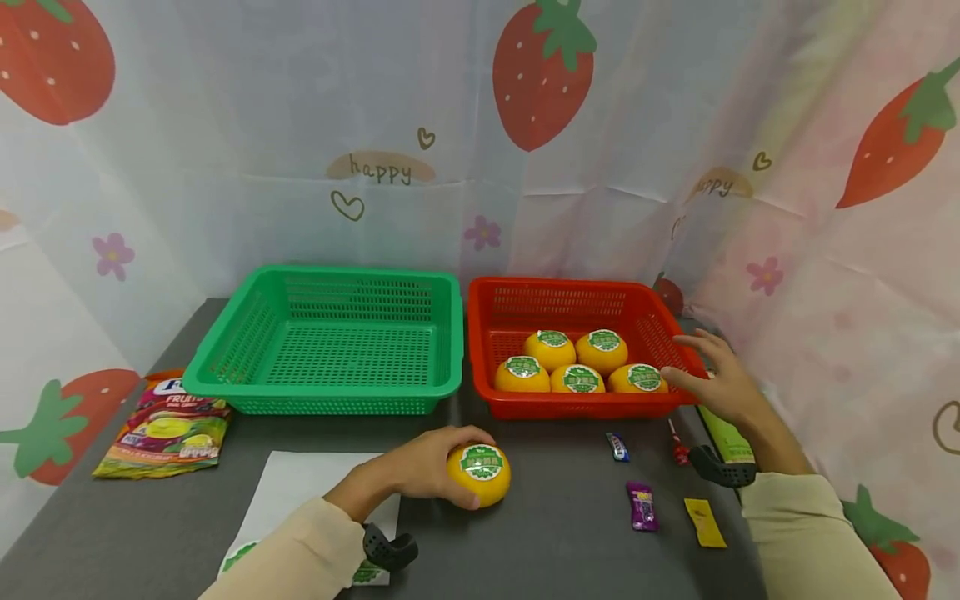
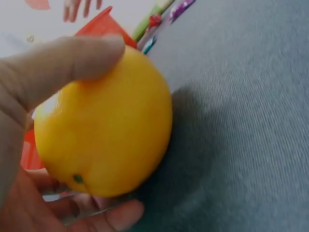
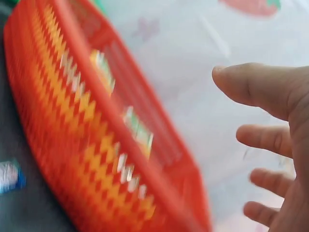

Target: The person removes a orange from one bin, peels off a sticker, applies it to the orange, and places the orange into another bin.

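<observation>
My left hand (image 1: 442, 468) grips an orange (image 1: 487, 493) with a green-and-white label, low over the dark table in front of the baskets. In the left wrist view the thumb lies across the orange (image 2: 108, 128) and the other fingers curl beneath it. At the right end of the red basket (image 1: 570, 407), my right hand (image 1: 716, 379) is raised with its fingers spread and nothing in them. Several labelled oranges (image 1: 582, 379) sit inside that basket. The right wrist view shows the right hand (image 3: 275, 130) apart from the basket wall (image 3: 96, 159).
A green basket (image 1: 322, 400) stands left of the red one. In front of it lie a fruit candy bag (image 1: 168, 429) and a white sheet (image 1: 311, 483). Small wrapped candies, one purple (image 1: 642, 507) and one yellow (image 1: 705, 523), lie at right, near a green packet (image 1: 727, 437).
</observation>
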Demonstrator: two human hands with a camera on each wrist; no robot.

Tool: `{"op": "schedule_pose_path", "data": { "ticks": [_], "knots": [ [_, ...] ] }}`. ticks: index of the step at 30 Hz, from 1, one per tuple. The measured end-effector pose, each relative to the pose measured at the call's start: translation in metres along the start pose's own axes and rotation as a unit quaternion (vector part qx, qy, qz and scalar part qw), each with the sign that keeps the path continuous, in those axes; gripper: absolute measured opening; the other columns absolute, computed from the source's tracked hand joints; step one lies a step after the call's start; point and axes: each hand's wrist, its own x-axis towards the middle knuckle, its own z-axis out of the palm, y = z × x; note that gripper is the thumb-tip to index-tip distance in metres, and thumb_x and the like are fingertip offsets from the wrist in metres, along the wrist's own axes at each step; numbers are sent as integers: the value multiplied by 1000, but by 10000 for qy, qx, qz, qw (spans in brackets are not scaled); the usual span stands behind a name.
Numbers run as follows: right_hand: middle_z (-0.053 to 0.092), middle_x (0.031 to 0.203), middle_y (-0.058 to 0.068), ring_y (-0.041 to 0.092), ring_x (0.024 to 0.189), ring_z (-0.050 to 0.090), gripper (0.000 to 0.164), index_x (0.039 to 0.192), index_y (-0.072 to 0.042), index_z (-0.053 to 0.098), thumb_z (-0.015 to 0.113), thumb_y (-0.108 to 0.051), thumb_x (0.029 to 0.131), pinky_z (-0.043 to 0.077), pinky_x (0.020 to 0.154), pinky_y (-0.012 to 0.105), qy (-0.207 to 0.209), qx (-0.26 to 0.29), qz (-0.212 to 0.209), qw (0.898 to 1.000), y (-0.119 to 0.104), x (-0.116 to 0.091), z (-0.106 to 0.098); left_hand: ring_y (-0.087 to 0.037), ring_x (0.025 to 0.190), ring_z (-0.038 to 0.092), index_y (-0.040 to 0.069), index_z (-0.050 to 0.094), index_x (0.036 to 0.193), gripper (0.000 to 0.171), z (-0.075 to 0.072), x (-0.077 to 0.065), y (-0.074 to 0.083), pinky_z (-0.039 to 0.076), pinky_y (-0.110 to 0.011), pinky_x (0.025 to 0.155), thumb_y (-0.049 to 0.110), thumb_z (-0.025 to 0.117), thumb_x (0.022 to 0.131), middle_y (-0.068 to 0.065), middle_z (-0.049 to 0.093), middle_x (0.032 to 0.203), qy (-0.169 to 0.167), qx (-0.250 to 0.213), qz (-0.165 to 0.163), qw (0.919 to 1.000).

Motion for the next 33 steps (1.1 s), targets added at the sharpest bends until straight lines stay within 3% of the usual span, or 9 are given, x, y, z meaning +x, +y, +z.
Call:
{"op": "schedule_pose_path", "data": {
  "ticks": [2, 5, 10, 13, 17, 21, 25, 29, 33],
  "knots": [
    [12, 154, 28, 54, 135, 13, 72, 141, 5, 42, 66, -40, 90, 23, 94, 74, -69, -236, 194, 9995, 13, 1, 0, -16, 91, 52, 33, 57, 125, 63, 0, 2, 4, 47, -33, 75, 38, 82, 67, 9, 56, 105, -7, 231, -8, 9997],
    [13, 153, 31, 56, 135, 13, 75, 139, 10, 42, 64, -43, 90, 22, 95, 74, -200, -544, 425, 9974, 32, -5, 2, -15, 88, 54, 32, 59, 123, 59, -4, 4, 16, 49, -32, 73, 36, 80, 68, 9, 57, 103, -214, 187, 65, 9996],
    [20, 151, 31, 56, 133, 19, 77, 141, 9, 38, 61, -45, 92, 24, 97, 71, -320, -559, 522, 9966, 46, -16, 3, -18, 92, 56, 28, 58, 127, 59, -30, 13, 57, 51, -33, 77, 34, 80, 73, 3, 58, 106, -459, -273, 348, 9980],
    [21, 151, 30, 55, 132, 22, 78, 143, 9, 37, 60, -46, 92, 27, 97, 68, -281, -538, 501, 9969, 46, -18, 4, -21, 96, 55, 25, 56, 131, 62, -55, 28, 84, 51, -34, 78, 32, 80, 75, -1, 58, 109, -280, -292, 507, 9979],
    [21, 150, 32, 56, 131, 23, 77, 143, 9, 36, 60, -45, 93, 30, 96, 68, -327, -604, 448, 9966, 45, -17, 3, -25, 100, 53, 21, 53, 136, 66, -84, 66, 101, 52, -35, 79, 32, 81, 77, -5, 56, 114, 422, -302, 406, 9978],
    [22, 149, 34, 58, 129, 24, 77, 142, 10, 36, 61, -43, 93, 35, 93, 66, -416, -720, 433, 9956, 47, -20, 0, -25, 101, 53, 14, 46, 142, 78, -92, 111, 96, 50, -37, 86, 36, 82, 77, -8, 54, 121, 1413, -159, -319, 9893],
    [23, 148, 36, 56, 126, 32, 78, 141, 12, 37, 63, -43, 92, 43, 90, 60, -471, -792, 410, 9949, 47, -25, 1, -26, 104, 53, 9, 49, 137, 79, -83, 144, 81, 41, -46, 95, 45, 81, 75, -7, 57, 118, 2132, 505, -1163, 9688],
    [23, 147, 36, 55, 123, 37, 76, 140, 13, 37, 63, -41, 92, 45, 88, 58, -488, -757, 341, 9954, 42, -27, 4, -32, 121, 40, 9, 58, 124, 71, -71, 157, 64, 19, -62, 103, 55, 77, 73, -6, 57, 118, 2490, 1087, -1727, 9468],
    [23, 147, 36, 56, 121, 39, 75, 140, 12, 37, 62, -40, 93, 45, 88, 58, -505, -729, 270, 9957, 35, -24, 5, -40, 135, 16, 9, 65, 102, 58, -65, 155, 51, 7, -66, 103, 59, 74, 74, -15, 40, 138, 2573, 1644, -2147, 9277]
  ]
}}
